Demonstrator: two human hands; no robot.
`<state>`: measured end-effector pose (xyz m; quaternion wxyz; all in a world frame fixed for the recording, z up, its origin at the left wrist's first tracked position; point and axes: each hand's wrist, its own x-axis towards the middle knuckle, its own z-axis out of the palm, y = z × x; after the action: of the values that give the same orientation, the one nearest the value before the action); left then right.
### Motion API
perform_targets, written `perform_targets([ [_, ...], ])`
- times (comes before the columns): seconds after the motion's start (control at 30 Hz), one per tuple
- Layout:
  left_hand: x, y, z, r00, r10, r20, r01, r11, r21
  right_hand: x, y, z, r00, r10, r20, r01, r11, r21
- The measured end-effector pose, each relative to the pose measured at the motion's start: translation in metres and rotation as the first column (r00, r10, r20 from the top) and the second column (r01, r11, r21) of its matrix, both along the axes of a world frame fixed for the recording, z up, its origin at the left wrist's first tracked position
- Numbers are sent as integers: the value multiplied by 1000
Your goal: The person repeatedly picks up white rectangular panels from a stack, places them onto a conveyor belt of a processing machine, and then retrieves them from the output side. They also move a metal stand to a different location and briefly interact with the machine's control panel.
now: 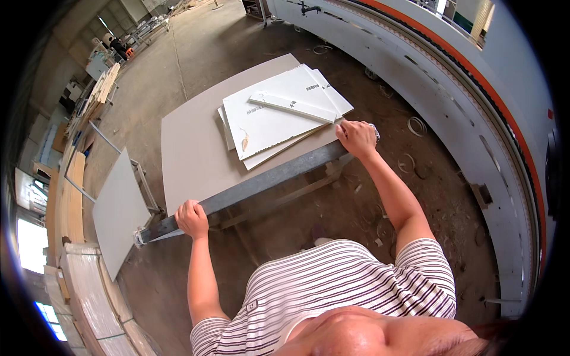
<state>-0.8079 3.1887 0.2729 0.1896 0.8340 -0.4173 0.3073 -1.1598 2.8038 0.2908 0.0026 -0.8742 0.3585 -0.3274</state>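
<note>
A broad, matte beige-grey board (189,145) lies flat before the person, a scuffed grey metal rail (270,180) running along its near edge. Toward its right side rests an unevenly fanned stack of white rectangular panels (267,126), the top one dark-printed and brown-marked near a corner. A slim white strip (295,108) slants across them. The left hand (192,219) and right hand (356,138) curl around the rail, gripping it.

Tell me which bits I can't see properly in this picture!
All in the head view:
- Lower white boards: mostly covered by the top white board.
- Left hand and right hand: palms hidden behind their own backs.
- Big grey machine: cut off by the dark round rim.
- Faraway dark-and-orange shape: too small.
</note>
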Motion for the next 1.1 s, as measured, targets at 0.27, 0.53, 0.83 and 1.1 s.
perform_targets([
  [0.27,157,-195,0,999,-3,45,5,999,-41,171,-209,-5,1000,-14,-22,14,999,33],
  [0.53,284,-390,3,993,-3,122,9,999,-44,319,-416,-11,994,-34,-105,41,997,67],
  [0.83,467,-553,-3,998,-19,66,22,999,-45,511,-579,-3,990,-81,-114,94,990,105],
  [1.1,645,-658,-10,1000,22,18,-21,1000,-19,682,-683,-6,995,-45,-91,52,996,66],
])
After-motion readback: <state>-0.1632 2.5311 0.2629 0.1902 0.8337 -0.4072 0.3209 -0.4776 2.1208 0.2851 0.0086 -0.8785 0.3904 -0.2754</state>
